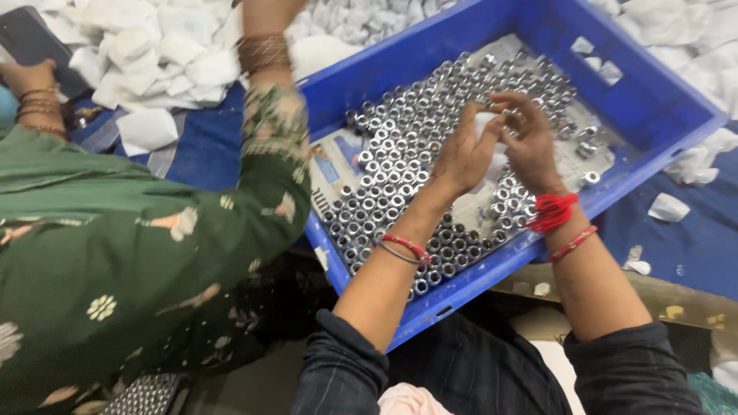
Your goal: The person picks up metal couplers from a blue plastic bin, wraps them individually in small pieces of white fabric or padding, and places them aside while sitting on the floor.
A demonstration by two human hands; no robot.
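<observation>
left hand [461, 157]: centre of frame, over the blue crate [653, 107]. Fingers curled around a white scrap of paper [486, 127], pinching it against the right hand's fingers. Closed grip, not a fist.
right hand [530, 146]: just right of the left one, fingertips touching it at the paper. Fingers bent inward, clamped on the same scrap and on something small and metallic at the tips, probably one ferrule; too blurred to be sure.
why held so: both hands meet above the crate, so anything dropped falls back among the parts, as I read it.
metal ferrules [400, 146]: short shiny rings, packed upright in rows across the crate floor, centre to lower centre of frame. Standing on end keeps them dense and easy to pick singly.
printed paper liner [334, 165]: lies under the ferrules, bare at the crate's left end and upper right. Likely keeps small parts off the plastic.
loose ferrules [588, 146]: a few scattered apart from the rows, right side of the crate.
wrapped white packets [154, 54]: heaped on the blue cloth, upper left and along the top edge; more at far right.
co-worker's arm [265, 100]: green patterned sleeve with bangles, left of the crate, reaching towards the top edge; hand out of frame.
dark phone [31, 42]: upper left corner, beside the co-worker's other hand.
</observation>
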